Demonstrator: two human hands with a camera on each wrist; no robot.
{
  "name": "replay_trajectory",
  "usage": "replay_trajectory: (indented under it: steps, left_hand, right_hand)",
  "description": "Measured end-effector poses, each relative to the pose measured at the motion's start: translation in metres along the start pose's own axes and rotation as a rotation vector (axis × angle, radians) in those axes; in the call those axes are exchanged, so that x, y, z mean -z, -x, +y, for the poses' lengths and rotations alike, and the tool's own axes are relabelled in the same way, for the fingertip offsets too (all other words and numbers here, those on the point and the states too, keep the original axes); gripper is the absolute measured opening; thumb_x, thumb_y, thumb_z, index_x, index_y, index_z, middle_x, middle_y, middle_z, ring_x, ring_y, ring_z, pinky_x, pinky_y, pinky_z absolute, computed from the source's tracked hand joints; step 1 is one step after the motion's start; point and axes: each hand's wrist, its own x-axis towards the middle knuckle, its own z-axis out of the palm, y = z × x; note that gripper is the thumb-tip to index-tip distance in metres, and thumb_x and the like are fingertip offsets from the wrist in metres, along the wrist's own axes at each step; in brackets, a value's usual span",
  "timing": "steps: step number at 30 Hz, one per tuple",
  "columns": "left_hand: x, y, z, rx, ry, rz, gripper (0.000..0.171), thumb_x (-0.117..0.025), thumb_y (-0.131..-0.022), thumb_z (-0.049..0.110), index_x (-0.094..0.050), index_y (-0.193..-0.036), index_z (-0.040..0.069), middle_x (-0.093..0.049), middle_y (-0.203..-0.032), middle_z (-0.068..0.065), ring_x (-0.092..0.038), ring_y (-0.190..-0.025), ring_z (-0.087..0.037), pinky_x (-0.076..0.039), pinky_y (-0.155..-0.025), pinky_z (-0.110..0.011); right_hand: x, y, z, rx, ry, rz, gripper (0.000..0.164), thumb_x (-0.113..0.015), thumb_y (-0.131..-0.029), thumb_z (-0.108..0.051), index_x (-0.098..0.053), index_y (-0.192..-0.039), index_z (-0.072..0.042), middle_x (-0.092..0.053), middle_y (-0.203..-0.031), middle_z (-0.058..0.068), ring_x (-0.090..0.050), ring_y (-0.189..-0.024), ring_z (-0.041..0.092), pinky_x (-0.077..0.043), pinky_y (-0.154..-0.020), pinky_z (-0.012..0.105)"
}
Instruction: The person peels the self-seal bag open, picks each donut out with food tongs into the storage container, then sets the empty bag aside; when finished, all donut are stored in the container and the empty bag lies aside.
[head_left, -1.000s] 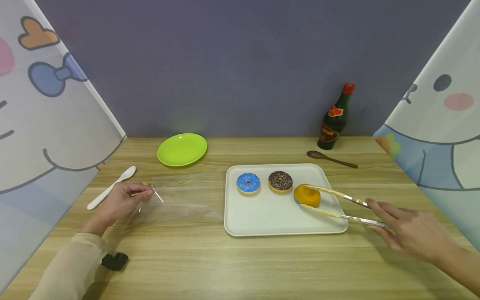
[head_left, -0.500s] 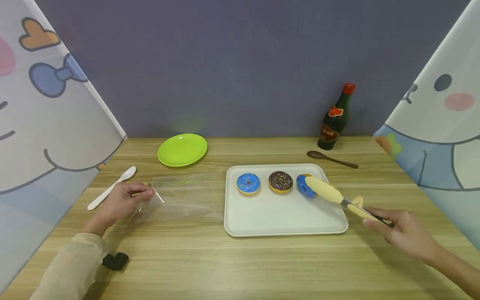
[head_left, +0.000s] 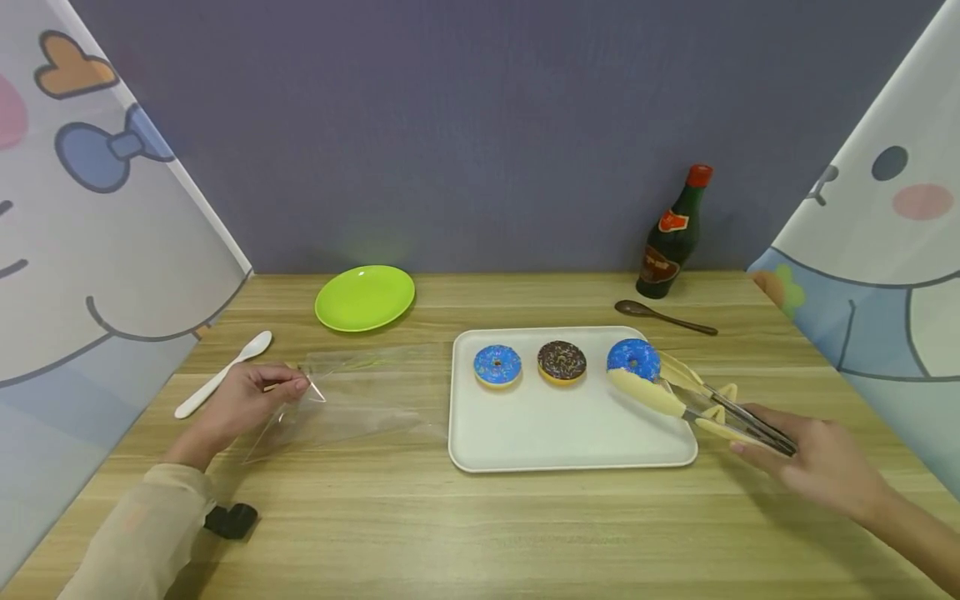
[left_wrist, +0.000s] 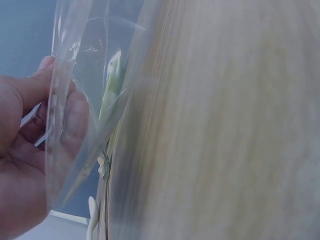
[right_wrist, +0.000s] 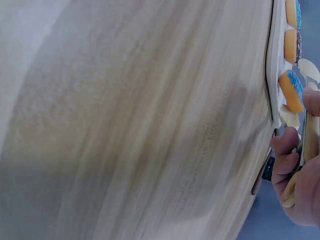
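In the head view my left hand [head_left: 242,408] pinches the edge of a clear plastic bag [head_left: 367,404] lying out to the right over the table. The left wrist view shows the bag [left_wrist: 115,55] hanging thin and see-through before the fingers. My right hand [head_left: 828,467] grips a pair of tongs [head_left: 648,393] with cream tips. Its tips are beside a blue sprinkled doughnut [head_left: 634,357] at the right of the white tray [head_left: 562,437]. In the right wrist view that doughnut [right_wrist: 291,92] is tilted, between the tips; whether they squeeze it I cannot tell.
A second blue doughnut [head_left: 497,365] and a chocolate one [head_left: 562,362] sit on the tray. Around it are a green plate [head_left: 365,298], a white spoon [head_left: 225,375], a brown spoon [head_left: 663,317] and a dark bottle [head_left: 670,237]. A black object [head_left: 232,521] lies beside the left sleeve.
The right doughnut has turned from its plain orange side to its blue side facing up, and sits slightly further right. The tongs turned with it. My left hand and the bag stay put.
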Motion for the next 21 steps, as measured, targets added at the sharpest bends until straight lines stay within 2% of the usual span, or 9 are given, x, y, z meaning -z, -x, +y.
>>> replay_trajectory:
  steps: [2, 4, 6, 8, 11, 16, 19, 21]
  left_hand:
    - [0.000, 0.000, 0.000, 0.002, 0.003, 0.000, 0.010, -0.066, -0.088, 0.001, -0.070, -0.091, -0.007, -0.067, -0.084, -0.002, -0.060, -0.068, -0.009, -0.050, -0.056, -0.022]
    - [0.000, 0.000, 0.000, 0.001, 0.006, -0.003, 0.010, -0.066, -0.088, 0.001, -0.070, -0.091, -0.007, -0.066, -0.084, -0.001, -0.060, -0.068, -0.009, -0.050, -0.056, -0.022]
    - [0.000, 0.000, 0.001, -0.002, 0.010, -0.003, 0.010, -0.066, -0.088, 0.001, -0.070, -0.091, -0.007, -0.066, -0.083, -0.001, -0.060, -0.068, -0.009, -0.050, -0.056, -0.022]
    - [0.000, 0.000, 0.001, -0.007, 0.009, -0.001, 0.009, -0.066, -0.088, 0.000, -0.070, -0.091, -0.007, -0.066, -0.083, -0.002, -0.060, -0.068, -0.009, -0.050, -0.056, -0.021]
    - [0.000, 0.000, 0.001, -0.006, 0.004, 0.001, 0.009, -0.066, -0.088, 0.001, -0.071, -0.090, -0.006, -0.066, -0.083, -0.001, -0.060, -0.068, -0.009, -0.049, -0.056, -0.021]
    - [0.000, 0.000, 0.001, 0.010, -0.002, -0.004, 0.011, -0.066, -0.089, 0.003, -0.070, -0.091, -0.006, -0.066, -0.083, -0.001, -0.061, -0.069, -0.010, -0.050, -0.057, -0.022]
    - [0.000, 0.000, 0.002, 0.025, -0.009, -0.012, 0.013, -0.065, -0.089, 0.005, -0.070, -0.092, -0.007, -0.067, -0.086, -0.003, -0.062, -0.070, -0.011, -0.052, -0.057, -0.025]
    - [0.000, 0.000, 0.001, 0.030, -0.015, -0.014, 0.013, -0.066, -0.090, 0.006, -0.071, -0.092, -0.006, -0.067, -0.086, -0.002, -0.062, -0.070, -0.011, -0.052, -0.058, -0.026]
  right_hand:
    - [-0.001, 0.000, 0.000, 0.033, 0.043, 0.028, 0.057, -0.081, -0.073, -0.025, -0.062, -0.117, 0.006, -0.066, -0.083, 0.017, -0.052, -0.062, 0.012, -0.041, -0.049, 0.033]
    - [-0.003, 0.000, 0.001, 0.042, 0.054, 0.042, 0.061, -0.082, -0.071, -0.026, -0.061, -0.118, 0.008, -0.066, -0.088, 0.023, -0.061, -0.068, 0.026, -0.046, -0.053, 0.041]
    - [-0.005, 0.001, 0.001, 0.078, 0.073, 0.073, 0.065, -0.085, -0.068, -0.026, -0.061, -0.116, 0.009, -0.064, -0.099, 0.029, -0.064, -0.079, 0.040, -0.047, -0.061, 0.052]
    - [-0.007, 0.002, 0.001, 0.118, 0.092, 0.100, 0.069, -0.086, -0.064, -0.028, -0.060, -0.115, 0.010, -0.064, -0.099, 0.029, -0.062, -0.081, 0.047, -0.046, -0.062, 0.057]
    - [-0.012, 0.003, 0.002, 0.185, 0.129, 0.149, 0.073, -0.087, -0.059, -0.032, -0.060, -0.113, 0.009, -0.064, -0.098, 0.028, -0.062, -0.079, 0.047, -0.046, -0.058, 0.058]
    - [-0.018, 0.003, 0.000, 0.245, 0.147, 0.187, 0.074, -0.087, -0.058, -0.035, -0.061, -0.113, 0.008, -0.065, -0.098, 0.024, -0.063, -0.078, 0.044, -0.047, -0.056, 0.056]
    - [-0.019, 0.003, -0.002, 0.245, 0.145, 0.179, 0.075, -0.087, -0.059, -0.035, -0.061, -0.115, 0.008, -0.065, -0.099, 0.023, -0.063, -0.078, 0.043, -0.047, -0.057, 0.055]
    - [-0.019, 0.002, -0.003, 0.209, 0.129, 0.167, 0.076, -0.087, -0.060, -0.033, -0.058, -0.116, 0.009, -0.064, -0.098, 0.024, -0.063, -0.078, 0.042, -0.047, -0.058, 0.056]
